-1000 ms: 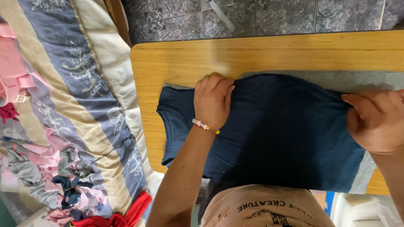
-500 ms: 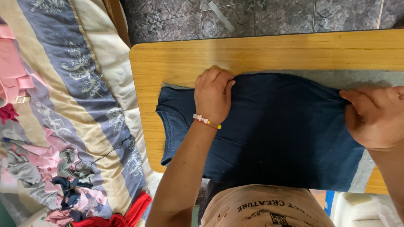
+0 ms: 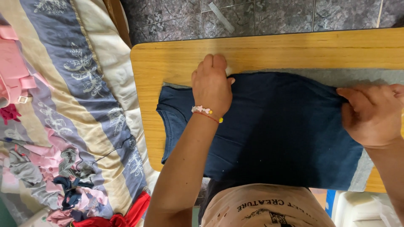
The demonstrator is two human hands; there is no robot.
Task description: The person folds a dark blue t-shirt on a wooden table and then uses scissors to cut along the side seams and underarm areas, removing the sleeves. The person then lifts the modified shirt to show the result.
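Item: dark navy garment, sleeveless by the look of the curved armhole at its left end, spread flat across the wooden table. It lies lengthwise over the table's middle, with a strip of grey cloth showing past its far edge and again at its near right corner.

Left hand: palm down, fingers together, pressed flat on the garment's far edge toward the armhole end; not gripping, only bearing down. A beaded bracelet sits at the wrist.

Right hand: at the garment's right end, fingers curled in and apparently pinching the fabric edge. How much cloth it holds I cannot tell, as the fingertips are tucked under.

Beside the table's left end: a striped quilt in cream and blue, with a loose heap of pink, grey and red clothes on it.

Risks, as judged:
- The near edge of the garment lies right at the table's near edge; a pull from the right hand could drag it off.
- The left hand pins only one spot, so uneven tension may wrinkle the fabric between the hands.
- The grey cloth beneath may shift with the garment and bunch.
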